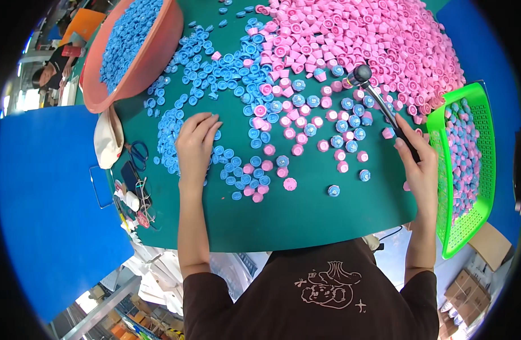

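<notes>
Many blue caps (168,133) around bent left hand (194,143); right hand (422,165) clutching hammer (380,102).

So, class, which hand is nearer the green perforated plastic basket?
Right hand: just left of the green basket; the left hand is farther away, over small round blue pieces.

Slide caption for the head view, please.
Right hand grips a hammer above pink pieces and blue pieces on a green table; left hand is among the blue pieces.

Glossy blue plastic caps (228,153), smooth pink plastic cups (356,35), shiny metal hammer shaft (379,101), matt green tabletop (305,221).
</notes>
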